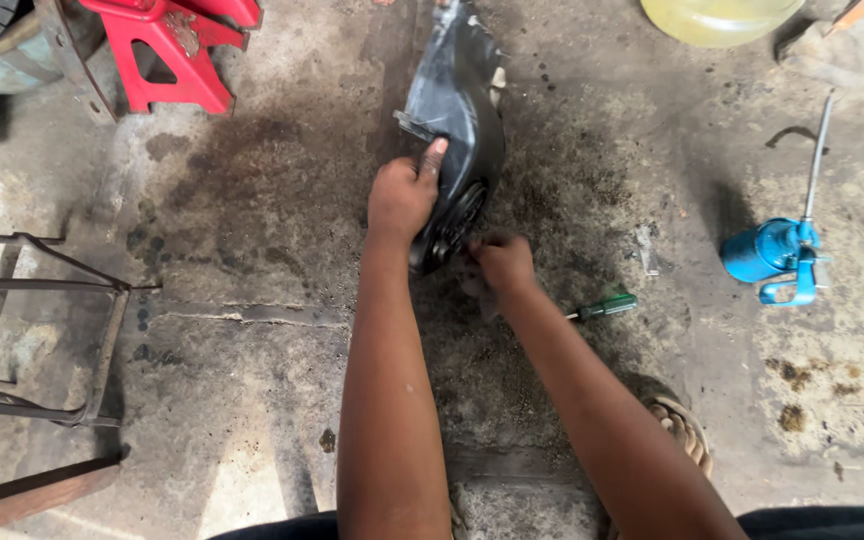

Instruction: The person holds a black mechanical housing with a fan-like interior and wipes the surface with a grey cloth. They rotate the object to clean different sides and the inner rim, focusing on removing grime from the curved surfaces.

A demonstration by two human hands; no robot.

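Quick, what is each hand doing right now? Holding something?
Left hand: closed, gripping the edge of the black curved plastic cover standing on the concrete floor.
Right hand: fingers curled at the cover's lower round part; holding anything cannot be told.

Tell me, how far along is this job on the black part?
Done: cannot tell. In hand: the left hand steadies the black housing on the oily floor while the right hand works at its round hub. Left: the green screwdriver lies unused.
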